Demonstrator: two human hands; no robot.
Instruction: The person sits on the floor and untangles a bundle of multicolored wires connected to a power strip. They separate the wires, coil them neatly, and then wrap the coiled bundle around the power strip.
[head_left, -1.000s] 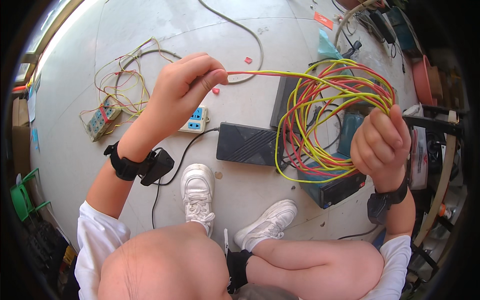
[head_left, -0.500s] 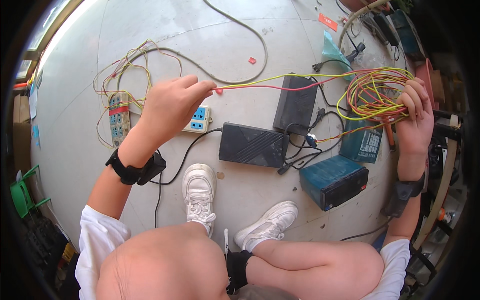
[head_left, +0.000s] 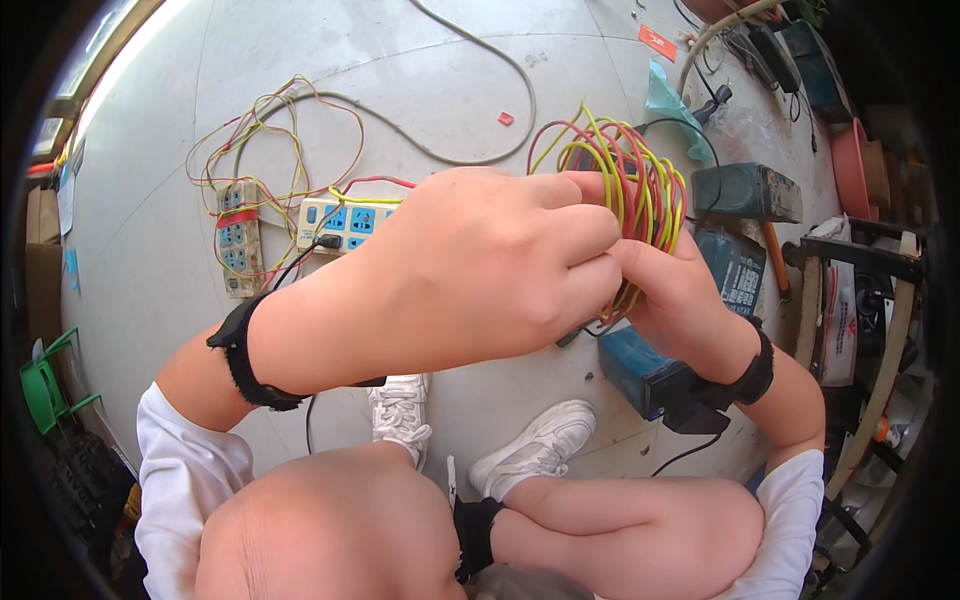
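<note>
A coil of red and yellow wire [head_left: 648,190] is gathered in my right hand [head_left: 675,300], whose thumb and fingers close round its lower side. My left hand [head_left: 500,255] is closed against the coil's left side, gripping the wire; its fingertips are hidden behind the hand. From behind the left hand the red and yellow strands run left, over a white power strip with blue sockets [head_left: 362,220]. They end in a loose tangle of the same wire [head_left: 300,150] on the floor, around a second, worn power strip with red tape [head_left: 238,240].
Teal batteries [head_left: 730,265] stand on the floor at right, one [head_left: 635,370] partly behind my right wrist. A grey cable [head_left: 440,160] curves across the far floor. A metal frame [head_left: 860,250] stands at the right edge, a green plastic item [head_left: 42,390] at far left.
My left hand has moved right to the coil, bringing wire with it. My right hand has moved left and inward with the coil, which is now bunched narrower between both hands.
</note>
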